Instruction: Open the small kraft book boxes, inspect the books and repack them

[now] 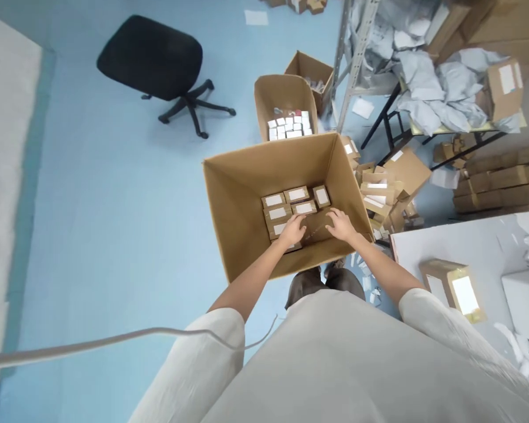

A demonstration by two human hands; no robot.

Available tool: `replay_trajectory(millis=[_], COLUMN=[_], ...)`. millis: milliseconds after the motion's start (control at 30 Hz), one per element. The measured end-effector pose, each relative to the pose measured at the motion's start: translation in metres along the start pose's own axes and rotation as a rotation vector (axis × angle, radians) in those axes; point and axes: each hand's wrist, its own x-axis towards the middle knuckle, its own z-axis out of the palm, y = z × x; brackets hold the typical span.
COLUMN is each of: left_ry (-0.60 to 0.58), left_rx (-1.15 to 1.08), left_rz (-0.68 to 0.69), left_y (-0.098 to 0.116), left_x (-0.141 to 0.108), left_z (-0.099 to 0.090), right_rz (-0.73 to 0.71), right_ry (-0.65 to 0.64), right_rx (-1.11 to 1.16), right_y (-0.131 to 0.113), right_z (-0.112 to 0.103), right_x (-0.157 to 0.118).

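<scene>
Both my arms reach down into a large open cardboard carton (235, 223). On its bottom lie several small brown boxes with white labels, grouped on the left and along the far side. My left hand (293, 230) is over the near boxes, beside a labelled box (304, 207), with its fingers spread. My right hand (340, 225) is apart from it, near the right wall and just below a small labelled box (321, 196). Its fingers are parted and nothing shows between them. Bare carton bottom (315, 226) lies between the two hands.
Behind the carton stands another carton (264, 100) holding small white boxes. A black office chair (152, 56) is at the far left. Loose boxes (381, 188) pile up on the right, near a table (409, 235) with a taped box (449, 288). A white cable (158, 332) crosses the left foreground.
</scene>
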Motion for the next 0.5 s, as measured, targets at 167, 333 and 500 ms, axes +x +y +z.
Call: replay_trajectory(millis=[167,333,500], left_ry=[0.025,0.052,0.074], left_rx=[-0.065,-0.107,-0.127], left_rz=[-0.142,-0.236,-0.308], left_y=[-0.037,-0.087,-0.138], left_x=[0.004,0.027,0.064], left_z=[0.024,0.063,0.112], right_rz=[0.034,-0.002,-0.046], right_ry=[-0.194,-0.299,-0.35], right_rx=[-0.072,-0.148,-0.191], right_y=[0.009,0.046,0.091], right_z=[0.043,0.111,0.181], right_x=[0.052,0.124,0.189])
